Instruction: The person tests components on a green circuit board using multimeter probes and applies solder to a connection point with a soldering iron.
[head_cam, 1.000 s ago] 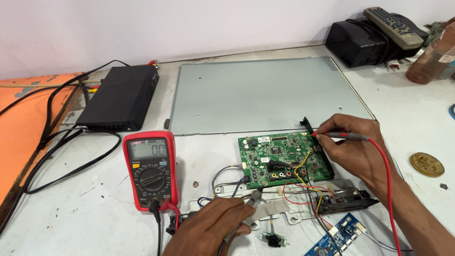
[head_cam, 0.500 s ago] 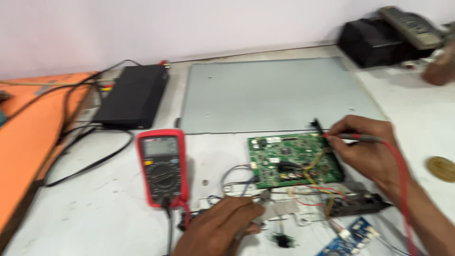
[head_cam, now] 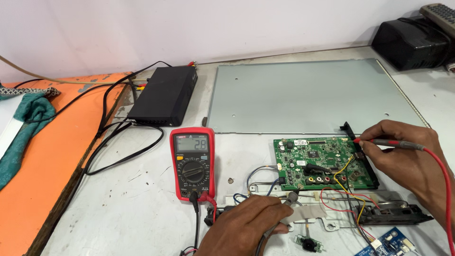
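**Two probes on a green circuit board, meter lit beside it**

A person's right hand (head_cam: 407,159) pinches a red test probe (head_cam: 386,142) between thumb and fingers, its tip set at the far right edge of a green circuit board (head_cam: 324,162) lying on a white workbench (head_cam: 142,208). The left hand (head_cam: 246,227), at the near edge of the frame, has its fingers curled shut around a grey probe (head_cam: 290,197) whose tip points toward the board's near left corner; whether that tip touches metal cannot be made out, and the wrist is cut off by the frame. Left of the board stands a red digital multimeter (head_cam: 193,162), its display lit, with black and red leads plugged in at its near end. Red, yellow and black wires (head_cam: 346,199) trail from the board toward a black bar-shaped part (head_cam: 395,213), partly covered by the right forearm. Behind the board lies a large grey metal panel (head_cam: 308,95). Farther left sits a black set-top box (head_cam: 165,95) with cables running off it. A small blue board (head_cam: 391,242) is cropped at the near right, and a black device (head_cam: 410,40) is cut off at the far right corner.
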